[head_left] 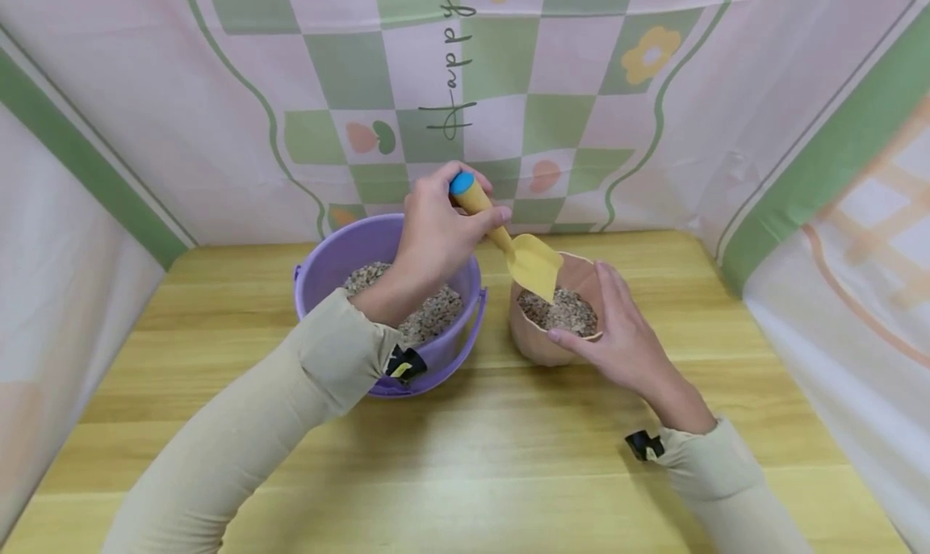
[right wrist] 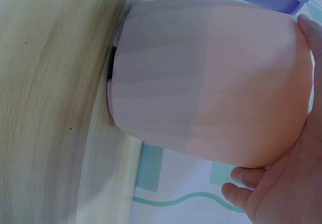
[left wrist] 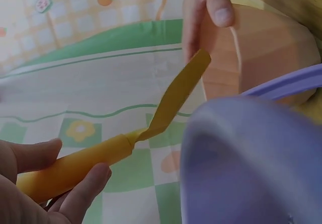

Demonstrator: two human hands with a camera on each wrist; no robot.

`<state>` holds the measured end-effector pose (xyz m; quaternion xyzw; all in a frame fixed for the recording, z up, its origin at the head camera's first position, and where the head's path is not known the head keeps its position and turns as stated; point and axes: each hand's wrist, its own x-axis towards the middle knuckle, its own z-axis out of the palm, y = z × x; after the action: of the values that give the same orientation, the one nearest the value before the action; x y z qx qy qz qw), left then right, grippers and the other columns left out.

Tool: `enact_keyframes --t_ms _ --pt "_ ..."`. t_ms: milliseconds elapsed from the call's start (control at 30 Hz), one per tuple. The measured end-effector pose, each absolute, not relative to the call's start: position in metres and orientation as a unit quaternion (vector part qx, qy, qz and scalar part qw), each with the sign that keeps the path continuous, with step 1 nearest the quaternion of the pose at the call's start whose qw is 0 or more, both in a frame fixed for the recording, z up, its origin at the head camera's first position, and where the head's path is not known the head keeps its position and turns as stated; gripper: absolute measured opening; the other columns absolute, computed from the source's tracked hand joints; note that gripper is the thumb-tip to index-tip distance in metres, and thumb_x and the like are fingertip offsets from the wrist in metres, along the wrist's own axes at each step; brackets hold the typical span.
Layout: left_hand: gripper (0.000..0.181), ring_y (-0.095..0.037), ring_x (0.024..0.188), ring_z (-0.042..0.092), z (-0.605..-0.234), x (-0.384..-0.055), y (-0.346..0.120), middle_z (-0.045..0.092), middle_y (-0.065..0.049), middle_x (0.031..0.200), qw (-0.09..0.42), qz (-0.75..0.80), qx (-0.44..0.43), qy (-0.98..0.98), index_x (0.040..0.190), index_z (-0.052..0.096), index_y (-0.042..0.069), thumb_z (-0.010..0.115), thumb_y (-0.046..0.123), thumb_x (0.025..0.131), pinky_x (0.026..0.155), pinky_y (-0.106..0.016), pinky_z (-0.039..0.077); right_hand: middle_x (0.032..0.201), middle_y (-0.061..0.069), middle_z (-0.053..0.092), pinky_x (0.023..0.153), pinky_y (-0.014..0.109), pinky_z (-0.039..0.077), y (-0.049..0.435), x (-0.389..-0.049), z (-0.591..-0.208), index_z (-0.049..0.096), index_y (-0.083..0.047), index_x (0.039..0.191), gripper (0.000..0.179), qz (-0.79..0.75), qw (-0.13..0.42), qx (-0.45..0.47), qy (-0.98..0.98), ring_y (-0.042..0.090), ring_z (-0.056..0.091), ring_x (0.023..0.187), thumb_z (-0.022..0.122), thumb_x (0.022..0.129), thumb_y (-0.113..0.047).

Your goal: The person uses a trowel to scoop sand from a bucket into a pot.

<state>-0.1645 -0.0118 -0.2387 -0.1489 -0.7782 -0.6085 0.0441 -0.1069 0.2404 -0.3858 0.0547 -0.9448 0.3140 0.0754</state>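
My left hand (head_left: 439, 227) grips a yellow toy shovel (head_left: 536, 267) by its handle, which ends in a blue cap. The shovel's blade points down over the mouth of a peach flowerpot (head_left: 541, 346), and no heap shows on the blade. Gravel (head_left: 574, 316) lies inside the pot. With my right hand (head_left: 628, 328) I hold the pot at its rim, thumb on the near side and fingers around the right side. Below my left wrist stands a purple bucket (head_left: 349, 243) with more gravel (head_left: 432, 316) in it, partly hidden by the forearm.
Bucket and pot stand side by side on a wooden table (head_left: 465, 473). The bucket's purple handle (head_left: 472, 340) hangs down on the side toward the pot. A patterned cloth (head_left: 494, 61) rises behind the table and along both sides.
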Motion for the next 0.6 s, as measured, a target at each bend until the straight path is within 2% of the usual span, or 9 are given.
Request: enact_keyframes --t_ms 300,600 --pt "0.027 -0.024 0.090 0.070 -0.235 -0.166 -0.024 0.064 -0.014 0.101 0.007 -0.690 -0.116 -0.715 0.106 0.061 0.003 0.078 0.004 0.085 0.072 -0.032 0.064 0.166 0.013 0.001 0.110 0.076 0.022 0.247 -0.103 -0.386 -0.004 -0.016 0.160 0.115 0.307 0.079 0.060 -0.947 0.045 0.015 0.147 0.074 0.085 -0.054" --pt "0.027 -0.029 0.095 0.070 -0.238 -0.169 -0.041 0.061 -0.014 0.105 0.002 -0.743 -0.080 -0.664 0.107 0.058 0.002 0.077 0.004 0.087 0.075 -0.035 0.064 0.165 0.017 0.003 0.109 0.077 0.020 0.260 -0.100 -0.384 -0.001 -0.013 0.160 0.113 0.289 0.088 0.069 -0.951 0.047 0.014 0.147 0.073 0.086 -0.054"
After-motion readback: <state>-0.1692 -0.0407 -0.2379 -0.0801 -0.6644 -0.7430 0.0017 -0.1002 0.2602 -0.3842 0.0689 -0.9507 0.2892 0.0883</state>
